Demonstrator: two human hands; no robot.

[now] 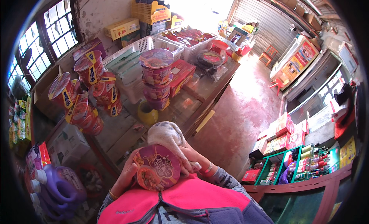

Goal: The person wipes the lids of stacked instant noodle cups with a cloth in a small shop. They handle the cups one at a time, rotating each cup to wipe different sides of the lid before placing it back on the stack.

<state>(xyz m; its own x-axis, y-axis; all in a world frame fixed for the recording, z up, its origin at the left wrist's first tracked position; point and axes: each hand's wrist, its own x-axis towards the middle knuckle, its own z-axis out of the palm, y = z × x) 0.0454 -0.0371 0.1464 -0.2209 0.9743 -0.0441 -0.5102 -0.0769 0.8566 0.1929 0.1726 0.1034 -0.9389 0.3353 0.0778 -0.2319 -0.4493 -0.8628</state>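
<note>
Close to my chest, my left hand (pixel 126 173) grips a purple instant noodle tub (pixel 158 167) from its left side, with the printed lid facing up. On the right, my right hand (pixel 193 154) has a pale cloth (pixel 167 134) that lies against the tub's far and right sides; most of its fingers are under the cloth. Beyond them on the glass-topped counter stands a stack of purple noodle tubs (pixel 157 68), beside a yellow container (pixel 147 113). Red noodle tubs (pixel 95 88) are stacked farther left.
White plastic baskets (pixel 187 55) with packets stand at the counter's back. A red box (pixel 181 76) is right of the purple stack. Purple jugs (pixel 62 189) are at lower left. Shelves with bottles (pixel 311 163) and red cartons (pixel 284 128) line the right; a red stool (pixel 277 84) stands beyond.
</note>
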